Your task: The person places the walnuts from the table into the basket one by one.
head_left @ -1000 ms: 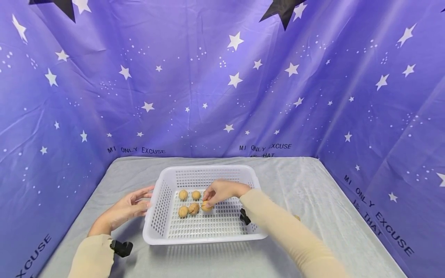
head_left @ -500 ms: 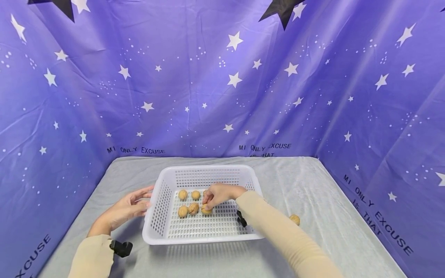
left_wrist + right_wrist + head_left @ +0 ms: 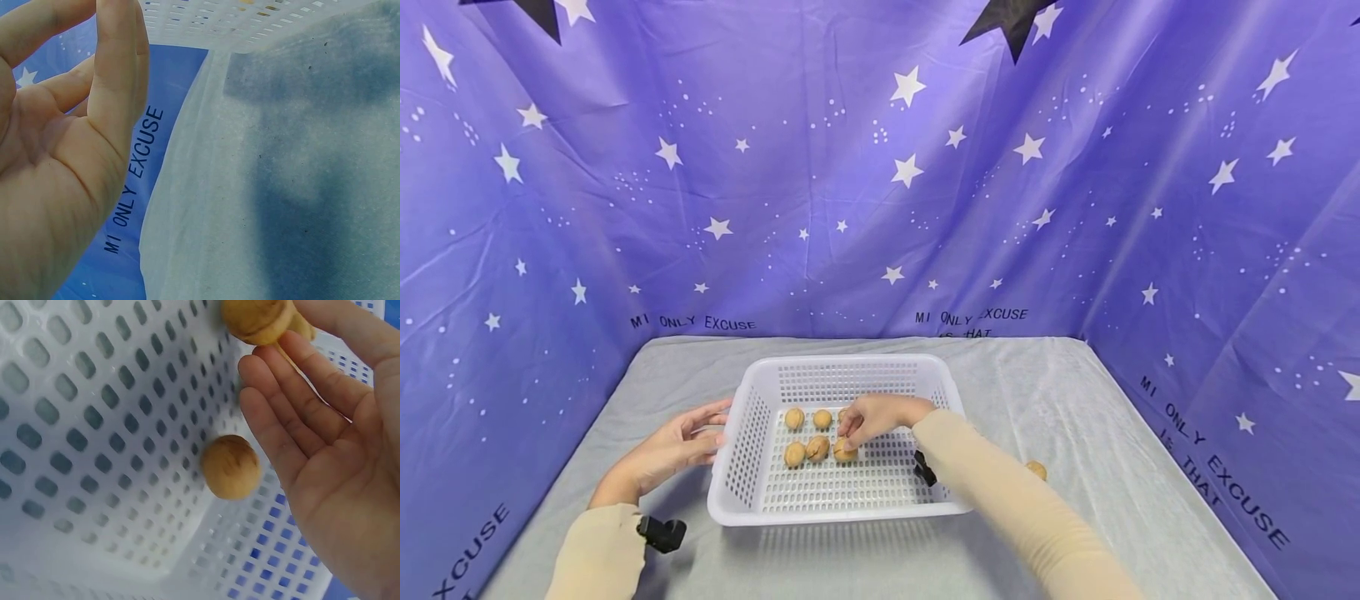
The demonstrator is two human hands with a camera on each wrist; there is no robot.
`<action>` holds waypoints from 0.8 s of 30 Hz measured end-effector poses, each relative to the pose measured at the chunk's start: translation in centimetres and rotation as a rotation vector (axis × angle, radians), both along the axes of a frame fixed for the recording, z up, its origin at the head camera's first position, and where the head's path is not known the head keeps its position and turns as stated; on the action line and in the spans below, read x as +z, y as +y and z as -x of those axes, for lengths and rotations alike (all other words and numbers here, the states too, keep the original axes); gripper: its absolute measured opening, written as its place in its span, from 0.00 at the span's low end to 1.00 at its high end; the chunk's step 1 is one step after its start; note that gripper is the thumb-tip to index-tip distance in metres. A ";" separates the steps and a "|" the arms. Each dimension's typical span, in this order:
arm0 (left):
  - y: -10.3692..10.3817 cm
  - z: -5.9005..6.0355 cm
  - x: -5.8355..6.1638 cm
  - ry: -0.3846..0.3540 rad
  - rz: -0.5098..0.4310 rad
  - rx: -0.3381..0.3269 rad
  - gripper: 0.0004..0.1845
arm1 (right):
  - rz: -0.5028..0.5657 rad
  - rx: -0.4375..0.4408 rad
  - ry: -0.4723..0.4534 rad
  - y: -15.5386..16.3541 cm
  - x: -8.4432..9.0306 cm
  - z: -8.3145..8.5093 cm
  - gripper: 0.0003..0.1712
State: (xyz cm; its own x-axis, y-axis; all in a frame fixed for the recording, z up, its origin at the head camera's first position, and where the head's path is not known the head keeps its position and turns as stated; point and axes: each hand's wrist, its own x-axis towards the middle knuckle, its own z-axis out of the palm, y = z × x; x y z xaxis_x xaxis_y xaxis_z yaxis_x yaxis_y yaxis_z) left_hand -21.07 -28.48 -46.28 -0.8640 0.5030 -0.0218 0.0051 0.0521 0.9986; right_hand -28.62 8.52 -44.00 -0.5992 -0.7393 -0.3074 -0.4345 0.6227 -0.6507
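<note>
- Walnuts lie on the perforated floor of the white basket [image 3: 838, 508], which sits on the grey cloth-covered table [image 3: 1075, 433] with its long side running left to right across the head view.
- Left hand [image 3: 673, 450] rests just outside the basket's left wall, fingers nearly straight and slightly spread, the fingertips at or touching the rim; it holds nothing. In the left wrist view the fingers [image 3: 119, 69] rise loosely together toward the basket's underside, the palm bare.
- Two walnuts, one [image 3: 795, 418] and its neighbour [image 3: 823, 418], sit in a back row; two more, one [image 3: 795, 454] and another [image 3: 817, 448], sit in a front row, close together and nearly touching.
- Right hand [image 3: 874, 417] reaches down inside the basket, fingertips on a fifth walnut [image 3: 844, 451] at the right end of the front row. In the right wrist view the fingers [image 3: 294, 406] are gently bent and close together, thumb and fingertips pinching this walnut [image 3: 257, 319], its seam running across it.
- One walnut [image 3: 230, 467] lies free on the basket floor under that palm, in the right wrist view; it is round, so I cannot tell a long axis.
- Loose walnut [image 3: 1037, 469] lies on the table right of the basket, well apart from it, partly behind the right sleeve [image 3: 1000, 500].
</note>
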 end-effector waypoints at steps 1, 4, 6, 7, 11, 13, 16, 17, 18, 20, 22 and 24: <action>0.0 0.0 0.0 0.001 0.001 -0.001 0.36 | -0.004 0.001 0.007 0.1 0.3 0.0 0.18; 0.0 0.0 0.1 -0.001 0.001 0.001 0.36 | -0.016 0.009 0.019 0.5 1.4 -0.1 0.21; 0.0 0.0 0.1 0.002 0.003 0.001 0.36 | -0.016 0.011 0.037 0.8 2.2 -0.1 0.22; 0.0 0.0 0.1 0.005 0.001 -0.003 0.36 | -0.009 0.013 0.042 1.1 2.6 -0.1 0.22; 0.1 0.0 0.2 0.003 0.001 -0.005 0.36 | 0.013 0.012 0.079 2.4 4.4 -0.2 0.22; 0.2 0.0 0.2 0.001 -0.001 -0.006 0.36 | 0.016 0.009 0.097 3.3 5.2 -0.3 0.23; 0.2 0.1 0.1 0.000 0.004 -0.005 0.36 | 0.013 -0.006 0.123 4.7 6.1 -0.5 0.23; 0.1 0.1 0.1 0.000 0.004 -0.006 0.36 | 0.017 -0.012 0.132 5.3 6.3 -0.5 0.23; 0.1 0.0 0.1 -0.003 0.005 -0.004 0.36 | 0.017 -0.017 0.145 5.9 6.4 -0.5 0.23; 0.1 0.0 0.1 -0.003 0.007 -0.004 0.36 | 0.026 -0.024 0.162 7.1 6.7 -0.6 0.23; 0.0 0.0 0.1 0.000 0.008 -0.005 0.36 | 0.045 -0.030 0.172 8.4 7.0 -0.7 0.23; 0.0 0.0 0.1 0.003 0.010 -0.002 0.36 | 0.057 -0.040 0.188 9.8 7.2 -0.8 0.23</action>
